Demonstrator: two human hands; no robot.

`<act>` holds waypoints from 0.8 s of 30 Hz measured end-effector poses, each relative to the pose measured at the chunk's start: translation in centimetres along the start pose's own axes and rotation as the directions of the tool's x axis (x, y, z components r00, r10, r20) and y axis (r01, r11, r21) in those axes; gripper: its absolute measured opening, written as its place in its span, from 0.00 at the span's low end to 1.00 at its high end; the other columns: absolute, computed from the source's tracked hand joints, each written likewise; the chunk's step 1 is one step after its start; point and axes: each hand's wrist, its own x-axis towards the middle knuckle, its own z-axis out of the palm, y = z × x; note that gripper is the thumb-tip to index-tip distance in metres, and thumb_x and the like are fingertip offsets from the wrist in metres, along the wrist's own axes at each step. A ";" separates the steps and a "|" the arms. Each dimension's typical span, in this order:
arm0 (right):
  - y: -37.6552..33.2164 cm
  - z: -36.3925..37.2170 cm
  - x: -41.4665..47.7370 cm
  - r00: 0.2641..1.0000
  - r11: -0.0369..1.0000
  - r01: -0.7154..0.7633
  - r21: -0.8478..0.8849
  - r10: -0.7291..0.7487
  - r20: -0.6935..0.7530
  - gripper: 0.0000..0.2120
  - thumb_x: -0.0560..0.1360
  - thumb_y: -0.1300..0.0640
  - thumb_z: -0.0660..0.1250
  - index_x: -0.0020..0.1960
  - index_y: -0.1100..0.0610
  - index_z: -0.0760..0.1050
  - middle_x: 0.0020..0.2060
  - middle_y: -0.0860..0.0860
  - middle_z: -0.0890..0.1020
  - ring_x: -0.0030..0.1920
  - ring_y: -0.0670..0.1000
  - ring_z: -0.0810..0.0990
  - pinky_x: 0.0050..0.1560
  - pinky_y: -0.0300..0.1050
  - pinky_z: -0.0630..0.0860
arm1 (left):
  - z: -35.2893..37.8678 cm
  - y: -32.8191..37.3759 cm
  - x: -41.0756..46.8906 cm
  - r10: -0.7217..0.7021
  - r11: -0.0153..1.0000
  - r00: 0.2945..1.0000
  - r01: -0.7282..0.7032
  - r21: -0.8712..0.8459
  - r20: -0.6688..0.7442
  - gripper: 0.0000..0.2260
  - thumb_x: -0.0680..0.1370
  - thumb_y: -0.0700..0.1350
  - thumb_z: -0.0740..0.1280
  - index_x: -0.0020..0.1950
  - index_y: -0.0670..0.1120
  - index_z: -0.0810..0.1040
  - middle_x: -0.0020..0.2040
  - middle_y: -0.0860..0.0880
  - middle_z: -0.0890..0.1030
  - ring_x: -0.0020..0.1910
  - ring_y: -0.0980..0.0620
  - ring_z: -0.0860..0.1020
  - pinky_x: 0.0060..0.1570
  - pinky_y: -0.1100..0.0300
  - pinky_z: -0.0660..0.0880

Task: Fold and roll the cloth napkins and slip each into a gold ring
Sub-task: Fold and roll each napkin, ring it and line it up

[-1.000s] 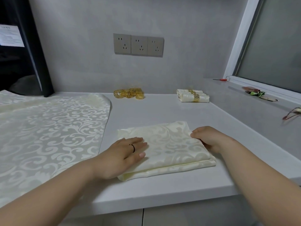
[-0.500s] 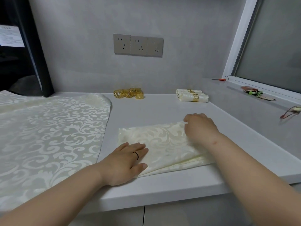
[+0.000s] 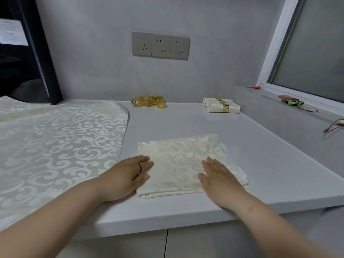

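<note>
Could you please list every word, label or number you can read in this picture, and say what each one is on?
White sheet on the dark panel: lines of print, too blurred to read.
Wall sockets and gold rings: no lettering visible.

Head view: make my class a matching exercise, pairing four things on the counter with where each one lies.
Things:
1. folded napkin
2. loose gold rings
3. rolled napkins
4. patterned cloth

Places:
A. back right of the counter, each in a ring
B. spread flat on the left
C. nearest the front edge
D. back centre, below the wall sockets

Pairs: 1-C, 2-D, 3-A, 4-B
</note>
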 end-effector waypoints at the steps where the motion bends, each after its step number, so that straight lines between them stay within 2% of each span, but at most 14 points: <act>1: 0.7 -0.4 -0.1 0.999 0.999 -0.041 -0.018 0.042 0.024 0.26 0.82 0.48 0.43 0.76 0.56 0.43 0.76 0.51 0.43 0.75 0.48 0.41 0.73 0.42 0.40 | -0.1 -0.2 0.1 -0.013 1.000 1.000 0.013 0.007 0.013 0.21 0.81 0.49 0.54 0.74 0.51 0.56 0.76 0.55 0.52 0.74 0.60 0.49 0.58 0.78 0.42; 2: 1.2 -0.9 -0.2 0.995 0.996 -0.079 -0.039 0.081 0.054 0.26 0.81 0.48 0.44 0.76 0.57 0.44 0.76 0.52 0.44 0.75 0.49 0.42 0.73 0.43 0.42 | -0.3 -0.3 0.3 -0.027 0.999 0.999 0.026 0.022 0.032 0.22 0.81 0.51 0.54 0.75 0.50 0.56 0.76 0.55 0.51 0.74 0.60 0.49 0.58 0.78 0.43; 4: 1.4 -2.2 0.1 0.987 0.985 -0.123 -0.122 0.135 0.093 0.23 0.81 0.49 0.46 0.72 0.60 0.56 0.73 0.55 0.58 0.75 0.54 0.52 0.72 0.45 0.49 | -0.8 -0.5 0.9 -0.040 0.998 0.999 0.038 0.044 0.031 0.26 0.79 0.58 0.51 0.75 0.48 0.56 0.76 0.55 0.52 0.74 0.60 0.50 0.58 0.78 0.44; 5: 1.2 -2.8 0.4 0.988 0.977 -0.129 -0.172 0.142 0.066 0.20 0.81 0.50 0.47 0.67 0.60 0.62 0.68 0.56 0.64 0.73 0.55 0.58 0.71 0.46 0.53 | -1.0 -0.6 1.4 -0.042 0.997 0.999 0.042 0.071 0.008 0.29 0.77 0.59 0.49 0.75 0.47 0.57 0.76 0.55 0.52 0.74 0.60 0.50 0.60 0.77 0.43; 6: 0.6 -3.3 1.0 0.993 0.972 -0.117 -0.204 0.121 0.009 0.19 0.80 0.50 0.49 0.65 0.59 0.64 0.67 0.56 0.66 0.71 0.55 0.60 0.70 0.47 0.53 | -1.2 -0.7 2.0 -0.056 0.994 0.998 0.057 0.089 -0.016 0.29 0.78 0.58 0.48 0.75 0.45 0.57 0.76 0.54 0.52 0.74 0.59 0.50 0.62 0.76 0.44; 8: -1.1 -3.5 2.4 0.993 0.988 -0.038 -0.152 0.021 -0.113 0.22 0.80 0.52 0.49 0.71 0.59 0.59 0.73 0.55 0.59 0.74 0.53 0.55 0.72 0.46 0.48 | -1.5 -0.5 3.2 -0.108 0.989 0.993 0.113 0.100 -0.055 0.25 0.81 0.53 0.50 0.74 0.41 0.56 0.76 0.51 0.51 0.75 0.56 0.50 0.69 0.68 0.46; 10: -3.7 -3.2 4.2 0.978 0.993 0.116 -0.035 -0.120 -0.169 0.23 0.81 0.54 0.49 0.75 0.57 0.52 0.76 0.53 0.50 0.75 0.51 0.48 0.73 0.42 0.44 | -1.3 -0.3 4.3 -0.149 0.981 0.988 0.152 0.124 -0.038 0.24 0.82 0.51 0.50 0.74 0.39 0.56 0.77 0.48 0.51 0.75 0.54 0.49 0.71 0.63 0.48; 12: -6.1 -2.3 5.9 0.967 0.973 0.229 0.022 -0.225 -0.119 0.23 0.82 0.55 0.48 0.75 0.56 0.50 0.76 0.52 0.49 0.75 0.50 0.46 0.73 0.41 0.43 | -0.6 -0.3 5.1 -0.151 0.974 0.988 0.151 0.171 -0.009 0.23 0.82 0.51 0.49 0.73 0.40 0.57 0.76 0.46 0.54 0.75 0.53 0.49 0.72 0.59 0.49; 14: -7.3 -1.4 7.6 0.962 0.961 0.274 0.037 -0.273 -0.031 0.23 0.82 0.56 0.47 0.75 0.57 0.49 0.76 0.52 0.49 0.75 0.49 0.46 0.73 0.42 0.43 | 0.1 -0.4 5.4 -0.163 0.966 0.987 0.158 0.207 0.009 0.23 0.82 0.51 0.49 0.74 0.42 0.55 0.76 0.46 0.52 0.75 0.52 0.49 0.73 0.58 0.49; 17: -7.3 -0.4 9.0 0.964 0.966 0.257 0.014 -0.258 0.060 0.24 0.82 0.54 0.46 0.76 0.58 0.47 0.76 0.52 0.48 0.76 0.49 0.45 0.74 0.43 0.42 | 0.6 -0.5 5.3 -0.170 0.956 0.985 0.164 0.245 0.002 0.24 0.82 0.51 0.47 0.76 0.45 0.48 0.77 0.49 0.48 0.75 0.53 0.46 0.72 0.59 0.45; 20: -5.7 -0.4 9.0 0.973 0.976 0.217 -0.034 -0.214 0.087 0.26 0.82 0.48 0.44 0.76 0.57 0.44 0.76 0.52 0.45 0.75 0.49 0.43 0.73 0.44 0.40 | 0.6 -0.3 5.2 -0.145 0.961 0.989 0.145 0.237 -0.018 0.24 0.82 0.52 0.46 0.76 0.46 0.46 0.77 0.50 0.46 0.75 0.54 0.45 0.72 0.59 0.43; 24: -0.8 -1.8 9.0 0.997 0.998 0.058 -0.039 -0.055 0.061 0.26 0.81 0.47 0.44 0.76 0.57 0.44 0.76 0.52 0.45 0.76 0.49 0.43 0.73 0.42 0.41 | 0.6 -0.6 5.2 -0.139 0.958 0.990 0.140 0.249 -0.020 0.24 0.82 0.52 0.45 0.76 0.46 0.46 0.77 0.50 0.46 0.75 0.54 0.44 0.72 0.59 0.42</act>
